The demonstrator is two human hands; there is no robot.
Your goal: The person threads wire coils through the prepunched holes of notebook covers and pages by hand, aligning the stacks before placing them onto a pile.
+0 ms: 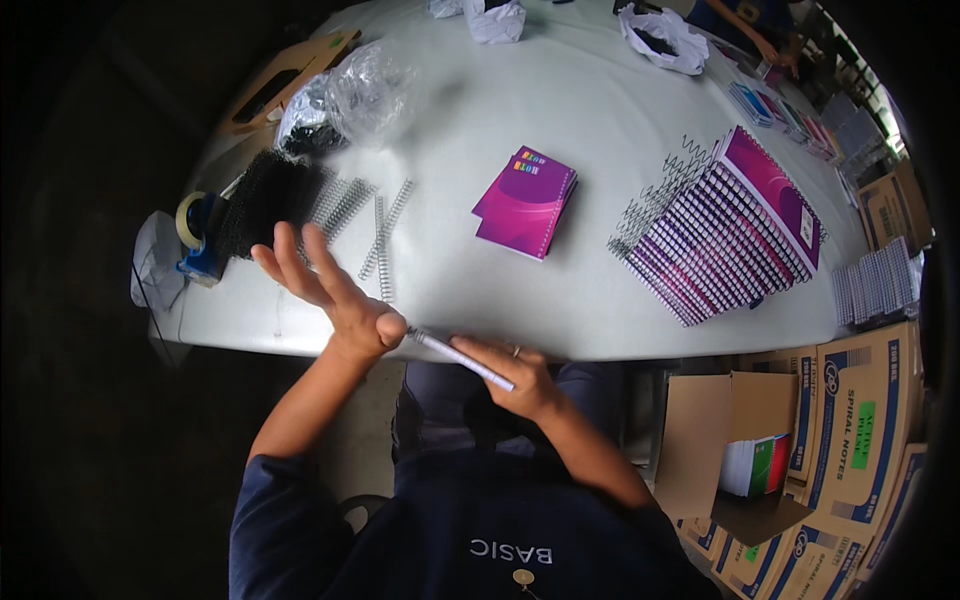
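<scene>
My right hand (515,378) grips a small spiral notebook (462,361), seen edge-on at the table's front edge. Raised beside its far left end, my left hand (335,298) has its fingers spread, with the base of the thumb close to the notebook's coil end; whether they touch I cannot tell. Loose wire coils (384,240) lie just beyond the left fingers, next to a dark heap of coils (265,205). In the middle of the table sits a short stack of purple notebooks (525,205), slightly fanned.
At the right stands a large slanted pile of spiral-bound purple notebooks (715,240). Tape in a blue dispenser (203,240) and clear plastic bags (370,95) are at the left. An open carton (690,440) and stacked boxes (860,420) fill the lower right. Another person's arm (750,30) shows far right.
</scene>
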